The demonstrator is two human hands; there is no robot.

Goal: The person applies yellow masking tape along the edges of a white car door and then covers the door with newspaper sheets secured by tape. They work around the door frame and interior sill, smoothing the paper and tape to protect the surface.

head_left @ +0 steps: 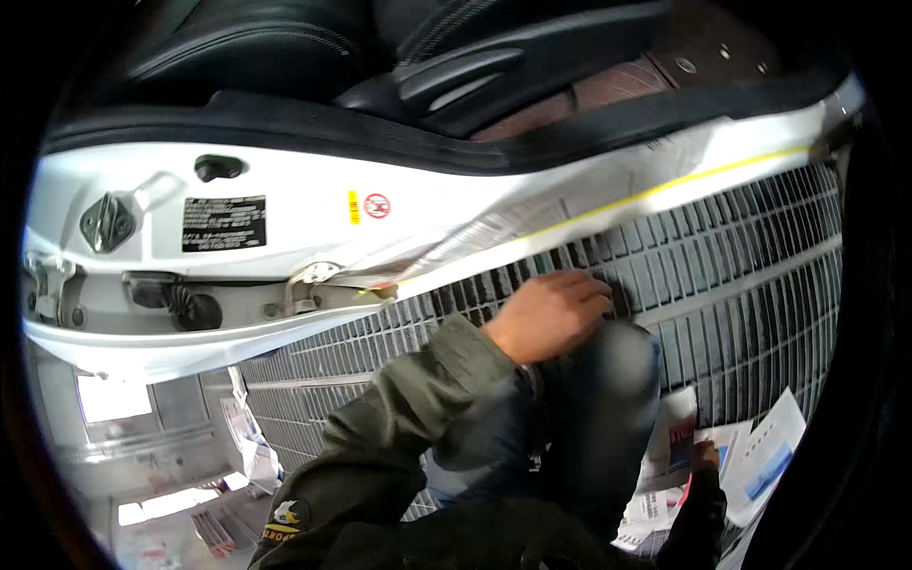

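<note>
My left hand [551, 315] hangs over my bent knee, back upward, its fingers loosely bent, with nothing seen in it. Beyond its fingertips is a small dark shape I cannot make out. Low on the right, my right hand [705, 455] is at the edge of a newspaper sheet [676, 427], fingers closed and partly hidden. More printed sheets [766, 454] lie around that hand. In front of me, newspaper [518, 226] covers the white door sill [418, 223] of a car, with a yellow strip [670, 190] along its lower edge.
Slatted metal floor grating [741, 275] runs under me. Above the sill are a black car seat [275, 47] and brown floor mat [608, 85]. The white body at left carries a metal striker [107, 224] and a hinge [309, 285]. Papers [258, 461] hang at lower left.
</note>
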